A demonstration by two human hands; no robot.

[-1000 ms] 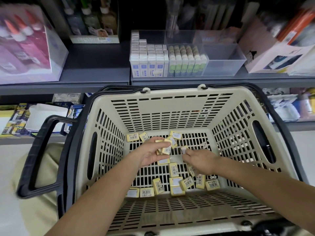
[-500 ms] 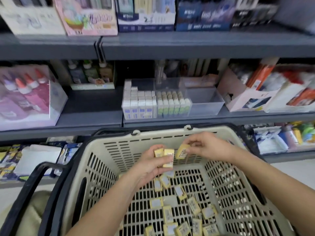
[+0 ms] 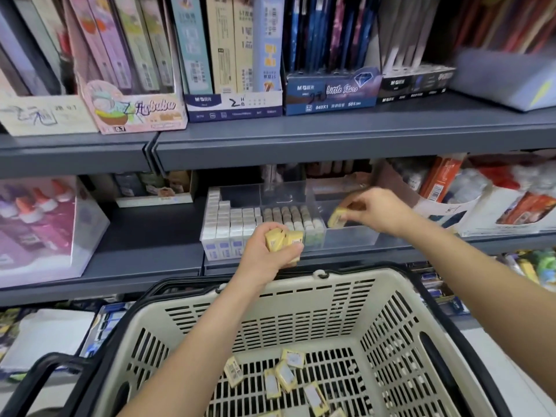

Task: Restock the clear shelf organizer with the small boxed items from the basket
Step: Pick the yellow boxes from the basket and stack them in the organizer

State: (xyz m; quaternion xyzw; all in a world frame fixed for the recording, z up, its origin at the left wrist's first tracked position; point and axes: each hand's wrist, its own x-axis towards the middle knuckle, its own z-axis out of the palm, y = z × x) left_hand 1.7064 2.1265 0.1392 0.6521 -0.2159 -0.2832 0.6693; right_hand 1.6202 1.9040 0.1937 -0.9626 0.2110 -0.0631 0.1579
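Observation:
The clear shelf organizer [image 3: 349, 237] stands on the middle shelf, its left compartments packed with white and beige boxes, its right compartment bare. My right hand [image 3: 377, 210] pinches one small yellow box [image 3: 336, 218] inside that right compartment. In front of the organizer my left hand [image 3: 272, 254] grips a few yellow boxes [image 3: 284, 239]. Below, the beige basket [image 3: 301, 302] holds several more loose yellow boxes [image 3: 285, 376] on its slotted floor.
The upper shelf edge [image 3: 331, 142] overhangs the organizer and carries display boxes of stationery. A clear case of pink bottles [image 3: 45, 227] sits at left, open cartons [image 3: 496, 203] at right. The basket's black handle [image 3: 42, 374] lies at lower left.
Both hands rose out of the basket to the shelf. The right hand carried its yellow box into the organizer's right compartment. The view tilted upward.

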